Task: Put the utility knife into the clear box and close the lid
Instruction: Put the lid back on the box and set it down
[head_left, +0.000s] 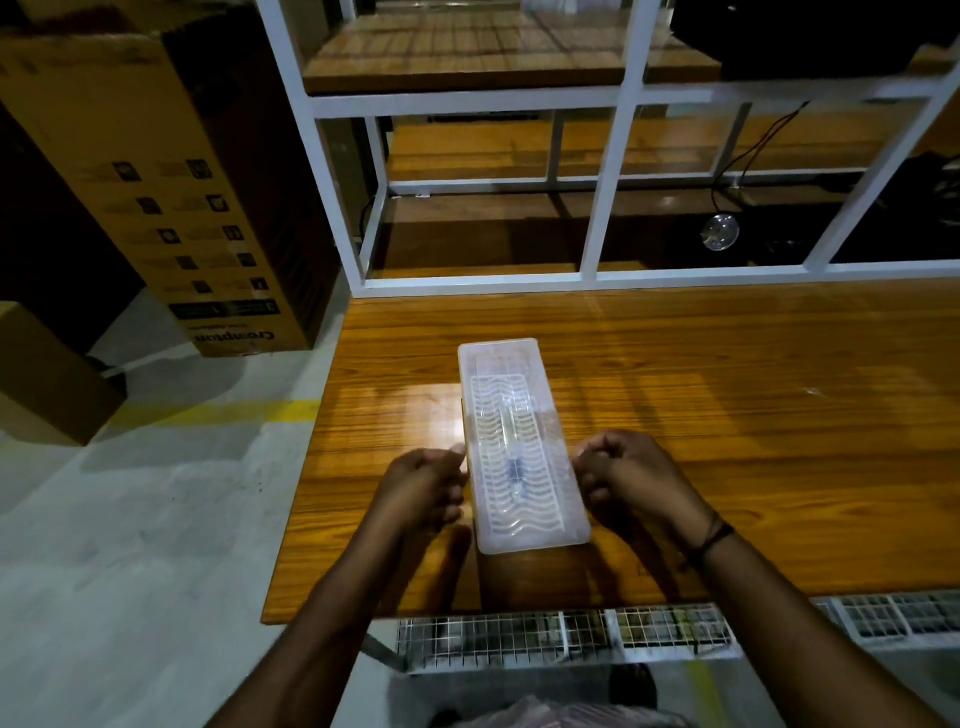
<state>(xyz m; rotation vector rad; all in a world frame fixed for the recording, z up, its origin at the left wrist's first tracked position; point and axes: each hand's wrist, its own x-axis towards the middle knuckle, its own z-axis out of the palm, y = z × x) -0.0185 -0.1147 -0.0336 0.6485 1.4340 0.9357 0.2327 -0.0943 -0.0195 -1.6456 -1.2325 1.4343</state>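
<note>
The clear box lies lengthwise on the wooden table, with its ribbed lid down flat on top. Through the lid I see a blurred long shape with a dark middle, the utility knife, lying along the box. A thin yellow strip shows along the box's left side. My left hand is curled against the left wall of the box, fingertips touching it. My right hand is closed into a loose fist right beside the right wall, with a dark band on its wrist.
A white metal shelf frame with wooden boards stands at the table's far edge, with cables and a round clear object behind it. Cardboard cartons stand on the floor to the left. A wire mesh rack sits under the table's near edge.
</note>
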